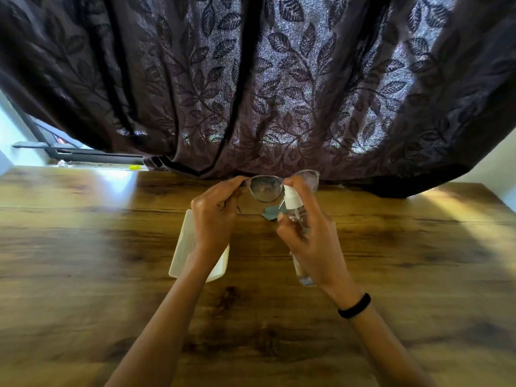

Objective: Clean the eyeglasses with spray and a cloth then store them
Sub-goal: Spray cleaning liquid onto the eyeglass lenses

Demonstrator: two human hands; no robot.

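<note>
The eyeglasses are held up off the desk just above the middle of the frame, with the lenses facing the camera and a greyish, translucent rim. The left lens is fully visible; the right lens is partly hidden behind a finger. The left hand grips the frame at its left end, fingers curled round the hinge area, and one temple arm hangs down beside the palm.

Just right of the glasses, the right hand is wrapped round a clear spray bottle with a white pump head. The bottle tilts toward the lenses, its nozzle close to the left lens, and the index finger lies curved over the top of the pump. The bottle's base sticks out below the heel of the hand. A black band circles the right wrist.

Between the two hands, a small blue-grey cloth lies on the desk, partly hidden by the bottle. Under the left wrist and forearm lies a white, oblong case, flat on the wood; I cannot tell whether it is open.

The desk is brown woodgrain with bright patches of light at the left and right. Behind it, a dark curtain with a leaf pattern fills the upper frame, its hem reaching the desk's far edge. At the upper left, a dark window rail shows beside it.
</note>
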